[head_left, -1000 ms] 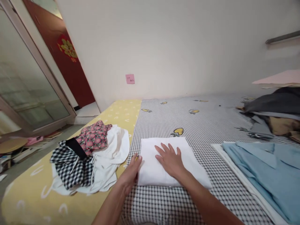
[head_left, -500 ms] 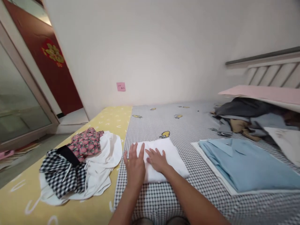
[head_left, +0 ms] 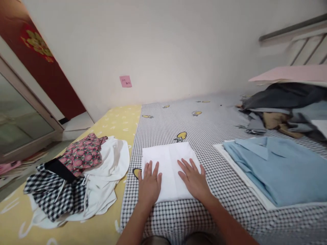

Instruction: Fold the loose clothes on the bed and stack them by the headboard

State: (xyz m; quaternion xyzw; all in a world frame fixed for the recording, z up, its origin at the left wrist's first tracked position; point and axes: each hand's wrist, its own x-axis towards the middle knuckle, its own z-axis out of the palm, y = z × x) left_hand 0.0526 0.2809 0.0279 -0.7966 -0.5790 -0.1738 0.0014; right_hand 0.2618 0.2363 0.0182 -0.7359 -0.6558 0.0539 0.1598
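Basically, both hands lie palm down on the folded white cloth (head_left: 170,163), which sits close to the near edge of the bed (head_left: 158,132), on the checked sheet. Left hand (head_left: 149,185): on the cloth's left part, fingers fairly wide, gripping nothing. Right hand (head_left: 195,180): on its right part, fingers wide too, also holding nothing. Versus half a second ago, the right hand is off the middle and over to the right, so the hands are further apart and a lengthwise crease shows between them. Towards the bed's left edge, on yellow fabric: floral garment (head_left: 83,153), black-and-white checked garment (head_left: 56,190), white garment (head_left: 109,170). Towards the right: blue shirt (head_left: 278,170), dark clothes (head_left: 283,98) heaped at the far right corner.
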